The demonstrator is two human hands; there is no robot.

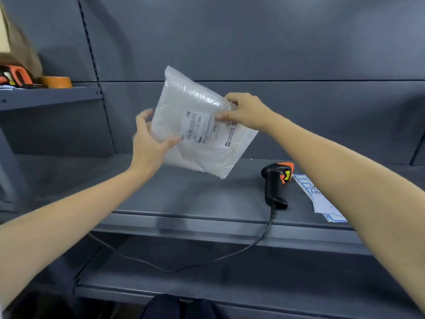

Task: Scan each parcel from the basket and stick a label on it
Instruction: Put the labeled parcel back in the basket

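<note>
A white plastic parcel with a printed shipping label on its front is held up in the air above the grey shelf. My left hand grips its left edge, thumb on the front. My right hand pinches its right edge near the label. A black and orange barcode scanner lies on the shelf to the right, below the parcel. Sheets of blue-bordered labels lie beside it, partly hidden by my right arm. The basket is out of view.
The scanner's black cable droops over the shelf's front edge to the lower shelf. On a higher shelf at the left stand a roll of brown tape and an orange tool. A grey back wall closes the shelving.
</note>
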